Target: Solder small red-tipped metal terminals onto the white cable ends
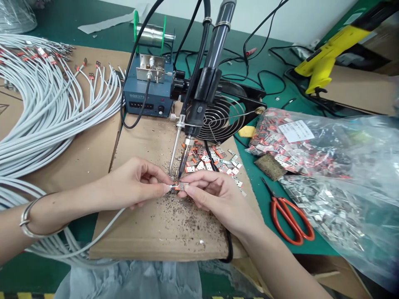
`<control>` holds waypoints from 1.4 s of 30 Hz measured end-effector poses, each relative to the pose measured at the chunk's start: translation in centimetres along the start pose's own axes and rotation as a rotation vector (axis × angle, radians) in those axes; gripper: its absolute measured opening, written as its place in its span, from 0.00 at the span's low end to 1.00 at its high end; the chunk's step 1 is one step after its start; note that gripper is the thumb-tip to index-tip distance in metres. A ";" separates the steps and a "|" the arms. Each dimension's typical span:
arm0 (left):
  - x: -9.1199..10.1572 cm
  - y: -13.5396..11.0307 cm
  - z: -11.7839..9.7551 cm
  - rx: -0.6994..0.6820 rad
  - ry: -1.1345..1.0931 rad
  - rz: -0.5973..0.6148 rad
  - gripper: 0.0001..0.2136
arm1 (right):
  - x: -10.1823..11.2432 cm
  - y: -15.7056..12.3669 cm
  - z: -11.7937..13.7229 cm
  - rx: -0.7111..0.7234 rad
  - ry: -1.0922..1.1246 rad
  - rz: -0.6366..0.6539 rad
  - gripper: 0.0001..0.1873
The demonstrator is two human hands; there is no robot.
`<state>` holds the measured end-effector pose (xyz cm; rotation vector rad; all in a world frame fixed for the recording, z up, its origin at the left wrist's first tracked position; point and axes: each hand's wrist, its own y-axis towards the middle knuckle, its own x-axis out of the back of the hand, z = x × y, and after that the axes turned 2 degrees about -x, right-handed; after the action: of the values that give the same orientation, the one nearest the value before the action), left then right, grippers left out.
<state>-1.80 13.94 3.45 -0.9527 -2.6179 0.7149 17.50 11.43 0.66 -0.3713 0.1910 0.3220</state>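
My left hand (143,185) pinches the end of a white cable (109,224) between thumb and fingertips; the cable trails down and left beneath my wrist. In my right hand (215,189), thumb and forefinger grip a small orange-and-metal USB connector (182,187). The cable end and the connector meet between my fingertips. Right above them, the tip of a stand-mounted soldering iron (182,168) points down at the joint; whether it touches I cannot tell. Beside it runs a thin bent solder feed tube (175,151).
Loose connectors (199,160) lie behind my right hand, near a fan (222,118). A blue soldering station (148,97) with a solder spool (151,35) stands behind. White cables (59,108) fill the left. Red-handled scissors (291,220), a sponge (270,167) and bags of parts (324,207) lie right.
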 end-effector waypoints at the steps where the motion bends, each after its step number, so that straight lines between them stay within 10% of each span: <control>1: 0.0 0.0 0.0 0.001 0.000 0.001 0.06 | 0.0 0.0 0.0 0.000 -0.004 0.002 0.04; 42: 0.1 0.1 0.1 0.060 -0.012 -0.007 0.06 | 0.3 0.0 -0.1 -0.026 0.033 -0.001 0.06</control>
<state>-1.84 14.10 3.33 -0.9251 -2.5930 0.7944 17.72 11.48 0.44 -0.4028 0.2186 0.3173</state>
